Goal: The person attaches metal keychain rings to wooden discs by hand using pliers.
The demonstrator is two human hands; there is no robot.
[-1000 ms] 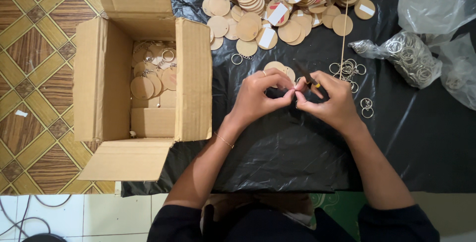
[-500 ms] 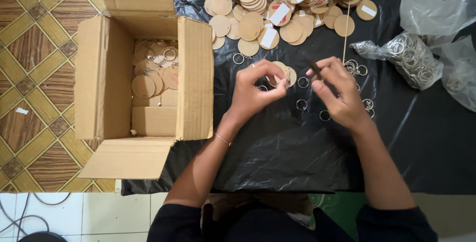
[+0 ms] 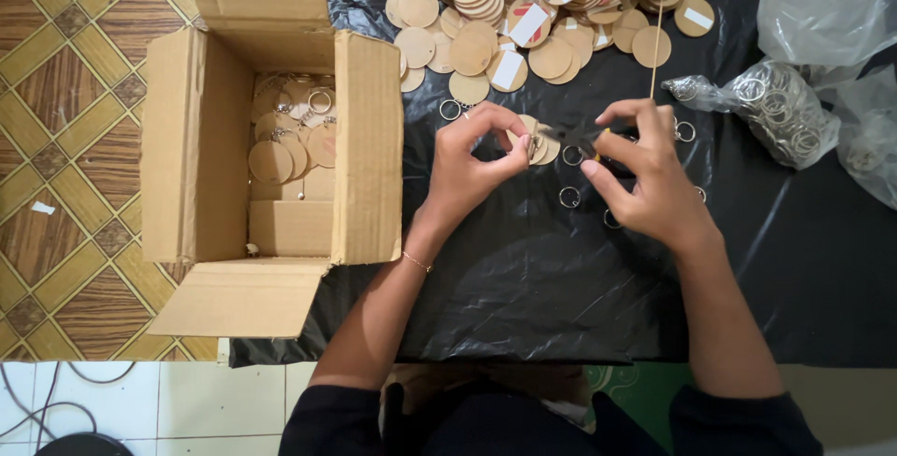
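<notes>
On the far left, an open cardboard box (image 3: 271, 166) sits on the patterned floor, holding round wooden discs fitted with metal rings. Right of it, a black plastic sheet (image 3: 561, 278) covers the work area. Over the sheet's middle, the left hand (image 3: 472, 171) pinches a wooden disc (image 3: 534, 138) between thumb and fingertips, closed on it. Just right, the right hand (image 3: 645, 180) is closed around small dark pliers (image 3: 575, 135), whose tip meets the disc's edge. Loose key rings (image 3: 569, 197) lie on the sheet between and beneath the hands. At the far side, a heap of wooden discs (image 3: 533, 7) spreads out. At far right, a clear bag of rings (image 3: 775, 110) rests on the sheet.
</notes>
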